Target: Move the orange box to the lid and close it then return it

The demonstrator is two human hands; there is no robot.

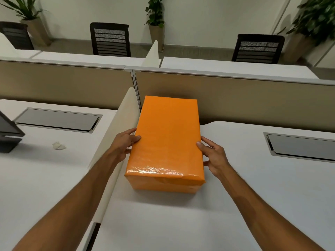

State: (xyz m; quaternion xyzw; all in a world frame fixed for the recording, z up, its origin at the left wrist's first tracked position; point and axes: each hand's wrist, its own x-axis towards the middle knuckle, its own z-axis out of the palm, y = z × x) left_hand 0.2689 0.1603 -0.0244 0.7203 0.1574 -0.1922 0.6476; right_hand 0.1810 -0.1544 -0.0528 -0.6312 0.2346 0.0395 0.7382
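An orange box [167, 142], closed with its lid on and wrapped in glossy orange paper, stands on the white worktop [253, 187] close to the cream divider panel [116, 142] at its left. Its far end reaches nearly to the beige partition [235, 95] at the back of the worktop. The left hand [125, 142] presses against the box's left side, thumb lying on the top edge and fingers spread along the wall. The right hand [213, 156] clasps the right side in the same way, thumb on the top edge. Both hands hold the box between them; whether it is lifted clear of the worktop cannot be told. On the neighbouring worktop to the left lies a crumpled tissue [59, 145], near a dark monitor base [9, 140].
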